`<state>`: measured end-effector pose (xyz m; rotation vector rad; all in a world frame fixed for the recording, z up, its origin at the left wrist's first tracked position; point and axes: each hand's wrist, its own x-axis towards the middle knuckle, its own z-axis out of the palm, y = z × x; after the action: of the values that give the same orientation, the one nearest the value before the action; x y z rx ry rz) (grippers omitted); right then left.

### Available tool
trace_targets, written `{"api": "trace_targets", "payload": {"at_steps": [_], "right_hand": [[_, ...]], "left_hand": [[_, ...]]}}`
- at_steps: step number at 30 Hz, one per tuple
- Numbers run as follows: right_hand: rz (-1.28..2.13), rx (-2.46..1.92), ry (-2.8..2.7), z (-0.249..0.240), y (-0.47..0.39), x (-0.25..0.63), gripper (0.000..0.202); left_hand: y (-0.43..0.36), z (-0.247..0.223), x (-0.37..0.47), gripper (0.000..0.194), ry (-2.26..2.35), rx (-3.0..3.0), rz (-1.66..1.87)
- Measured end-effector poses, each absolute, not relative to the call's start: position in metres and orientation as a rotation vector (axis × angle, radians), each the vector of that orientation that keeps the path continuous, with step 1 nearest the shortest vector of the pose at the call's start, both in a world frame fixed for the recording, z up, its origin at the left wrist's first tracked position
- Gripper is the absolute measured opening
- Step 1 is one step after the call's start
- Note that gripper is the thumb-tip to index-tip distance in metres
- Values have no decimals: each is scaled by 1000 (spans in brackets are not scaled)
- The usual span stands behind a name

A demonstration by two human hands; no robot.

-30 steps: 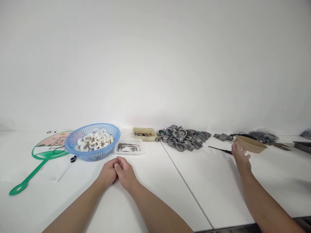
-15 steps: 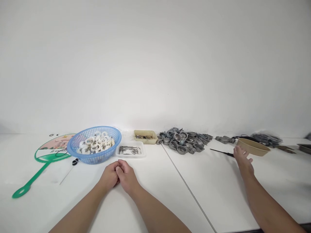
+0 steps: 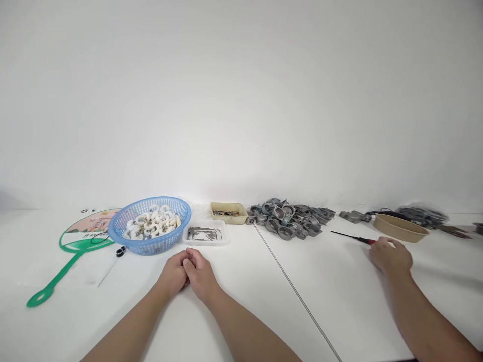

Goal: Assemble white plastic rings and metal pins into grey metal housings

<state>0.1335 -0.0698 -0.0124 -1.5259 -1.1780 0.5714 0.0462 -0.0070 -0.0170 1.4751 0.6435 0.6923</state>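
Observation:
My left hand (image 3: 174,274) and my right hand (image 3: 200,275) rest on the white table, clasped together with the fingers folded in. No object shows in either of them. Just beyond lies a shallow white tray (image 3: 225,236) with thin dark metal pieces inside. To the left of it, a blue plastic basket (image 3: 151,248) holds many white ring-shaped parts (image 3: 153,221) with small metal fittings.
At right, another person's hand (image 3: 392,256) is on a screwdriver (image 3: 350,236), near a tan oval container (image 3: 402,229). Grey metal castings (image 3: 290,218) lie heaped by the wall, beside a yellowish box (image 3: 229,219). A green-handled fan (image 3: 60,274) lies left. A seam (image 3: 298,297) crosses the table.
The other person's hand has come down from beside the tan container onto the screwdriver's handle. My clasped hands stay as they were; the view has shifted slightly.

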Motion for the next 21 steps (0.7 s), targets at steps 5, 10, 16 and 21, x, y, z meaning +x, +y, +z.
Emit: {"api": "trace_targets", "payload": {"at_steps": [5, 10, 16, 21], "right_hand": [[566, -1521, -1169, -12, -69, 134, 31], [577, -1516, -1168, -15, -69, 132, 33], [655, -1445, -1157, -20, -70, 131, 39], [682, -1434, -1143, -20, -70, 132, 42]], "left_hand": [[-8, -15, 45, 14, 647, 1463, 682], [-5, -18, 44, 13, 639, 1512, 692], [-6, -16, 44, 13, 640, 1515, 690], [-4, -20, 45, 17, 618, 1510, 692]]}}
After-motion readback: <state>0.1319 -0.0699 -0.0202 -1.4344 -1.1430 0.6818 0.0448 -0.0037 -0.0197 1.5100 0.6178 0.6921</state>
